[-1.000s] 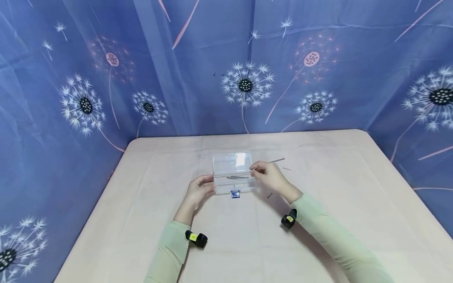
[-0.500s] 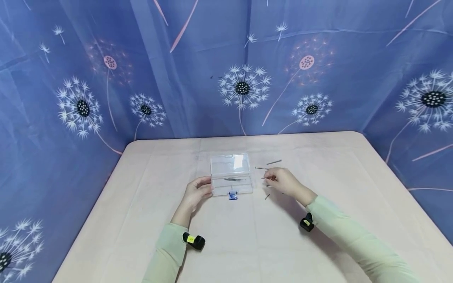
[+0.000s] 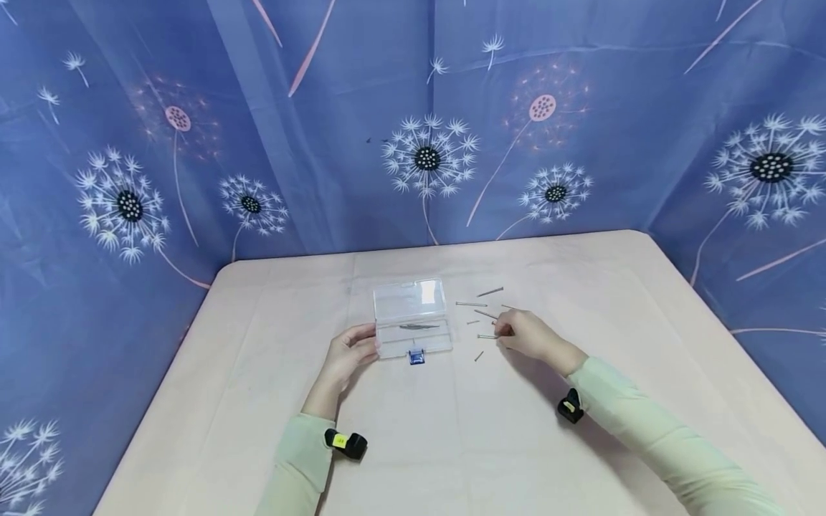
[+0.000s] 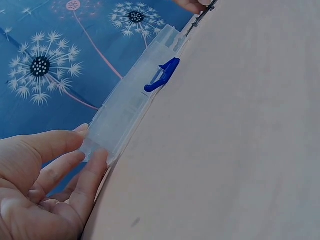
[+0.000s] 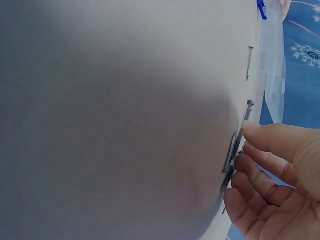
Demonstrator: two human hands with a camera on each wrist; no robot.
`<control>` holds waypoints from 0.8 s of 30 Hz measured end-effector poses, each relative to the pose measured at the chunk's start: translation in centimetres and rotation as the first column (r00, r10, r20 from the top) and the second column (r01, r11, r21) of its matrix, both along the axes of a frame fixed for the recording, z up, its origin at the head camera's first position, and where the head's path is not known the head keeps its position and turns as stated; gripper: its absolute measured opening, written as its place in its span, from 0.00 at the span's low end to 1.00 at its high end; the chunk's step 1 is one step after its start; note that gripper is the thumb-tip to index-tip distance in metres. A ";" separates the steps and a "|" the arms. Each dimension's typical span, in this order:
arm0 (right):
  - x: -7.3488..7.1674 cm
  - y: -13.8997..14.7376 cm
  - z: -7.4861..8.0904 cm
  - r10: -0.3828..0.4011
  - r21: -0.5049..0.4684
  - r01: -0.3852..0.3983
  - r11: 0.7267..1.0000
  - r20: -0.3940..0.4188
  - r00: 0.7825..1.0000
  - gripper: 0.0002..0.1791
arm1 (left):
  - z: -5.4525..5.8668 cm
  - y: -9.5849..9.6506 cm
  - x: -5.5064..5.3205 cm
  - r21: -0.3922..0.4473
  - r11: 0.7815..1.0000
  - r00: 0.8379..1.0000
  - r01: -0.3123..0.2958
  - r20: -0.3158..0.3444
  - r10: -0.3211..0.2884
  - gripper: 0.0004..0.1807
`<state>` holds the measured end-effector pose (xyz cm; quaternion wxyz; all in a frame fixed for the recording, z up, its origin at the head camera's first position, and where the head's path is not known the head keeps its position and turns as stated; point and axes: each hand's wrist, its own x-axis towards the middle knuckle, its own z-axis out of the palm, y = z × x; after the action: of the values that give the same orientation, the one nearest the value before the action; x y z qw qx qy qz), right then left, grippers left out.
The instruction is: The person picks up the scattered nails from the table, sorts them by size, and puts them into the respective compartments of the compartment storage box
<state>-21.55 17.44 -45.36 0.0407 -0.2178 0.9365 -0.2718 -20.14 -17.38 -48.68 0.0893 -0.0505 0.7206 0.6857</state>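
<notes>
A clear plastic box (image 3: 413,347) with a blue latch (image 3: 416,357) stands on the table with its lid (image 3: 403,301) raised. Thin grey metal nails (image 3: 419,327) lie in its rear part. My left hand (image 3: 348,355) grips the left end of the box, thumb and fingers at its corner in the left wrist view. My right hand (image 3: 525,335) is low over loose nails (image 3: 487,336) to the right of the box. In the right wrist view, its thumb (image 5: 270,137) overlaps a nail (image 5: 246,112), apart from the bent fingers (image 5: 255,175).
More nails of different lengths, among them a long one (image 3: 490,292) at the back and a short one (image 3: 479,355) in front, lie scattered on the pale tablecloth (image 3: 413,444). A blue dandelion-print curtain (image 3: 335,143) hangs behind the table and at both sides.
My right hand has left the box's right edge and moved right, down to the loose nails, several of which now show. My left hand keeps its hold on the box. The head view has shifted slightly.
</notes>
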 end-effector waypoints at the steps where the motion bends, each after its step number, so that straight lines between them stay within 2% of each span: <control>1: 0.0 0.1 0.0 -0.006 0.004 0.006 1.000 0.005 1.000 0.05 | 0.0 0.0 0.0 0.000 1.000 1.000 0.004 -0.003 -0.004 0.25; 3: 0.0 0.3 0.0 -0.013 0.005 0.013 1.000 0.021 1.000 0.05 | 0.8 0.1 0.3 0.005 1.000 1.000 0.014 -0.001 -0.014 0.25; 5: 0.0 0.4 0.0 -0.016 0.006 0.016 1.000 0.039 0.999 0.04 | 0.8 0.1 0.4 0.009 1.000 1.000 0.018 -0.001 -0.018 0.25; 8: 0.0 0.4 0.2 -0.023 0.018 0.022 1.000 0.062 0.998 0.03 | 0.7 0.1 0.4 0.010 1.000 1.000 0.021 -0.001 -0.021 0.25; 10: -0.1 0.3 0.3 -0.033 0.031 0.030 0.999 0.088 0.996 0.03 | 0.1 0.1 0.1 0.007 1.000 1.000 0.015 -0.007 -0.015 0.25; 14: -0.2 0.2 0.5 -0.029 0.059 0.021 0.998 0.144 0.989 0.03 | 0.0 0.2 0.2 0.012 1.000 1.000 0.011 -0.009 -0.011 0.25; 17: -0.4 0.2 0.7 0.010 0.078 -0.023 0.997 0.161 0.987 0.03 | 0.0 0.2 0.2 0.019 1.000 1.000 0.015 -0.010 -0.015 0.25; 21: -0.7 0.2 1.0 0.097 0.119 -0.114 0.986 0.139 0.985 0.05 | 0.0 0.1 0.1 0.016 1.000 1.000 0.009 -0.009 -0.009 0.25; 24: -0.7 0.0 1.2 0.133 0.159 -0.152 0.975 0.122 0.984 0.06 | 0.0 0.1 0.1 0.008 1.000 1.000 0.007 -0.010 -0.007 0.25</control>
<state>-22.27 17.47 -44.16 0.1299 -0.2651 0.9343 -0.2000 -20.02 -17.24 -48.64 0.0882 -0.0443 0.7183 0.6887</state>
